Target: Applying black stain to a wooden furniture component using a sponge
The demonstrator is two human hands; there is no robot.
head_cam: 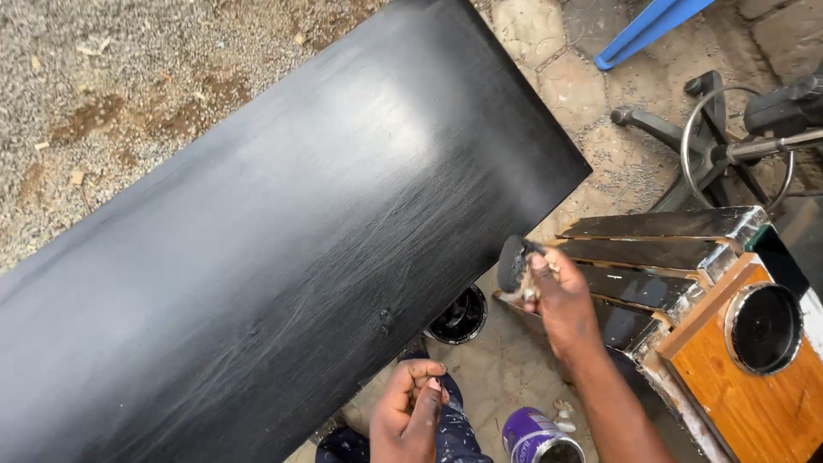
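Outdoors, gravel and paving stones lie under a long black painted board (283, 249) whose long axis runs from lower left to upper right. Beyond its right edge, over open ground, the right hand (557, 296) pinches a dark-tipped paint pad (513, 264), head pointing up-left. The left hand (411, 411) hangs loosely curled, holding nothing, just below the board's near edge.

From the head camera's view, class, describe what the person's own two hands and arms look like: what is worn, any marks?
Both are bare: no gloves, no sleeves, no watch or rings in view. The right hand carries dark paint smudges on its back and pale specks around the fingers. The left hand shows short nails and no clear stains. Only the right forearm shows, also uncovered.
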